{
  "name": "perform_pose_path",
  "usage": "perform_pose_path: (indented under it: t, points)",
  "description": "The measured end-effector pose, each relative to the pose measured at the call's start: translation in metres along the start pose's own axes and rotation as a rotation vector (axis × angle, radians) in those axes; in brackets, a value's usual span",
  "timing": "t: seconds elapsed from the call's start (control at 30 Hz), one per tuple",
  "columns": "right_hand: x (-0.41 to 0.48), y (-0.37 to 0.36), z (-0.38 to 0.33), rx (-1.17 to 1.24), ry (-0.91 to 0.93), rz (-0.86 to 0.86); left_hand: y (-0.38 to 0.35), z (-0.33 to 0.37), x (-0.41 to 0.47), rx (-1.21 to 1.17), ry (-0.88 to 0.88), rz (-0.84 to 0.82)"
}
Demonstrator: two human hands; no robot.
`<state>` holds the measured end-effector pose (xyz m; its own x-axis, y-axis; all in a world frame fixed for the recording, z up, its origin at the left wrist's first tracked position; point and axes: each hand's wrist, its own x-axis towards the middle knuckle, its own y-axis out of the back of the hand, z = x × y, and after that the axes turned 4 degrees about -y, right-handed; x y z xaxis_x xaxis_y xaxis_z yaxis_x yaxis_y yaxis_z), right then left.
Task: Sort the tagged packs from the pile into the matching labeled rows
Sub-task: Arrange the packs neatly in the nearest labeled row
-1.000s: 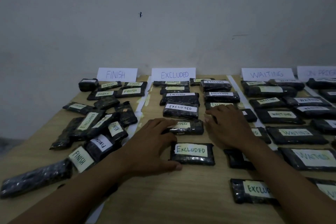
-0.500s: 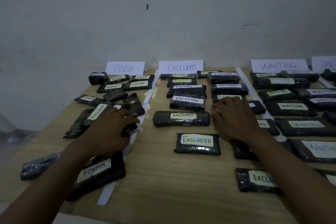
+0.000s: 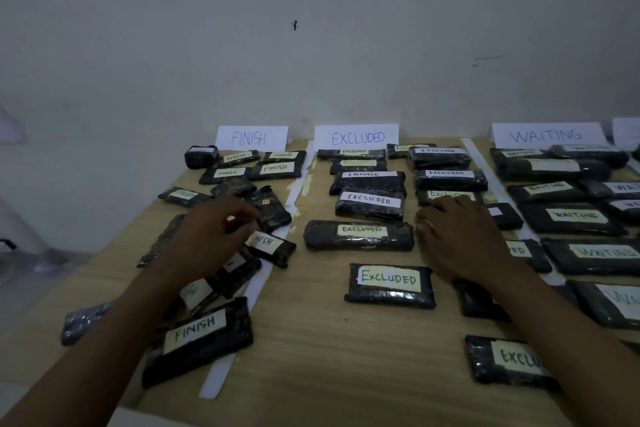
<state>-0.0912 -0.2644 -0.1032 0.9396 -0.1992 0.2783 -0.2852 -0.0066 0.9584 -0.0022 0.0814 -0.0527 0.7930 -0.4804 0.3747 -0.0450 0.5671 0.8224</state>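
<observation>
Black wrapped packs with taped tags lie in rows on a wooden table (image 3: 329, 357). Paper signs stand at the back: FINISH (image 3: 251, 138), EXCLUDED (image 3: 356, 138), WAITING (image 3: 545, 135). My left hand (image 3: 211, 239) is over the loose pile of FINISH packs at the left, its fingers curled on the edge of a small tilted FINISH pack (image 3: 273, 248). My right hand (image 3: 460, 236) rests palm down in the EXCLUDED row, beside a long EXCLUDED pack (image 3: 358, 235). Another EXCLUDED pack (image 3: 389, 286) lies nearer me.
White paper strips (image 3: 242, 305) separate the rows. A large FINISH pack (image 3: 197, 340) lies near the front left edge, and an untagged pack (image 3: 83, 321) lies further left. WAITING packs (image 3: 571, 218) fill the right side. A white wall stands behind the table.
My left hand left the long EXCLUDED pack and moved left onto the FINISH pile, where it now grips a small pack. My right hand has stayed in place.
</observation>
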Motion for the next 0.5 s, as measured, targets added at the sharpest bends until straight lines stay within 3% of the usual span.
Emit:
perform_pose_path:
  t: [0.13,0.33,0.5]
  points:
    - [-0.001,0.002,-0.002,-0.023,-0.005,-0.015,-0.002,-0.016,0.042,0.124,0.012,-0.089]
    - [-0.002,0.004,-0.002,-0.045,-0.011,-0.033,-0.038,-0.018,0.097,0.482,0.071,-0.523]
    - [-0.003,0.005,-0.003,-0.060,0.002,-0.047,-0.037,-0.013,0.103,0.411,-0.019,-0.520]
